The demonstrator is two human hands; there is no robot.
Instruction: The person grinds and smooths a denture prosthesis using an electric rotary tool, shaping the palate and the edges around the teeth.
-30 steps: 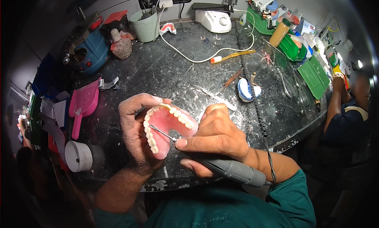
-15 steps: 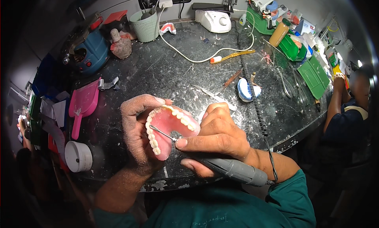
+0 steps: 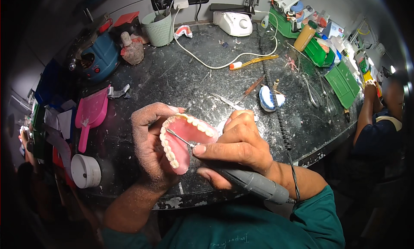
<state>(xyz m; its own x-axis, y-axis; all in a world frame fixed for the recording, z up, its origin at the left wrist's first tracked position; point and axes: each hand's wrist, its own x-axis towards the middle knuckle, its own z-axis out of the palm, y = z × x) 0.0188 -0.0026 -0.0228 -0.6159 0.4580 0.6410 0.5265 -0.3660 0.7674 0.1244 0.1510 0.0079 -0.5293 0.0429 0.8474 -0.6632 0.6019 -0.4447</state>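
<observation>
My left hand [image 3: 149, 134], dusted with pale powder, grips a pink denture [image 3: 177, 156] with a curved row of cream teeth. Its tooth side is turned up toward me. In my right hand [image 3: 241, 143] is a dark grey rotary handpiece [image 3: 254, 184], held like a pen with the index finger stretched along its nose. The handpiece's thin metal bur [image 3: 181, 138] reaches over the pink inner surface, its tip close behind the left-hand teeth; whether it touches cannot be made out. A black coiled cord [image 3: 282, 132] runs over the bench on the right.
Beyond my hands, a knife [image 3: 226, 101] and a blue-and-white dental model [image 3: 271, 98] lie on the dusty black bench [image 3: 164, 85]. A pink dustpan [image 3: 92, 109] and white tub [image 3: 85, 171] stand left. A white control box [image 3: 233, 24] is behind. Another person [image 3: 379, 119] works far right.
The handpiece has shifted slightly, and its bur tip now lies a little higher and further right on the denture. The denture has tilted slightly in my left hand.
</observation>
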